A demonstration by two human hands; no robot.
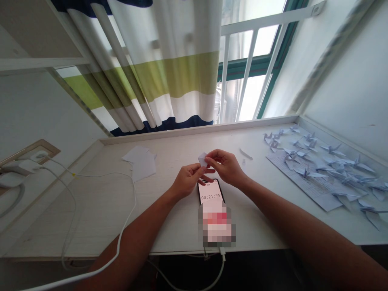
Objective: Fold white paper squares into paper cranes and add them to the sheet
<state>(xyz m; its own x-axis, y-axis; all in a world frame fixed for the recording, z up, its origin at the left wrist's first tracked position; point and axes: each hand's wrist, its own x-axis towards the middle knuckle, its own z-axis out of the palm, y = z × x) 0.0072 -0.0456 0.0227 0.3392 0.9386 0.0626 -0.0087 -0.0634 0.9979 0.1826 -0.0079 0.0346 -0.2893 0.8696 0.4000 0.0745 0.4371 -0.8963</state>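
Between my two hands is a small folded piece of white paper (202, 159), held up above the desk. My left hand (188, 179) pinches its lower edge, with the other fingers reaching out under the paper. From the right, my right hand (224, 165) grips the paper's side between thumb and forefinger. Just below my hands lies a phone (211, 198), its screen showing a running time, with the lower part blurred out. Many folded paper cranes (306, 171) are spread over the right side of the desk.
Loose white paper sheets (142, 163) lie on the left of the white desk (100, 202). Paper scraps (246, 154) rest behind my right hand. A white cable (135, 194) crosses over my left forearm. A printed sheet (303, 186) lies beneath some cranes. A striped curtain (182, 76) hangs behind.
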